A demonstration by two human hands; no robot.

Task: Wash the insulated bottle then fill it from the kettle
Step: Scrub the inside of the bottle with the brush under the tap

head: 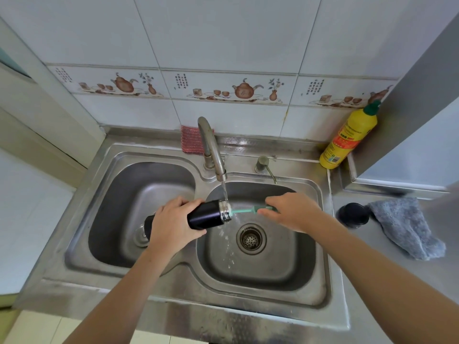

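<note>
My left hand (173, 223) grips the black insulated bottle (208, 214), held sideways over the double steel sink (320, 289) with its silver mouth pointing right. My right hand (290, 212) holds the green handle of a bottle brush (250, 209), whose head is pushed into the bottle's mouth. Water runs from the tap (211, 147) onto the bottle's rim and splashes into the right basin near the drain (250, 239). The bottle's black lid (354, 214) stands on the counter to the right. No kettle is in view.
A yellow detergent bottle (347, 137) with a green cap stands in the back right corner. A grey cloth (407, 227) lies on the right counter beside the lid. A pink scrub pad (190, 140) leans behind the tap. A soap pump (263, 165) sits on the sink's back rim.
</note>
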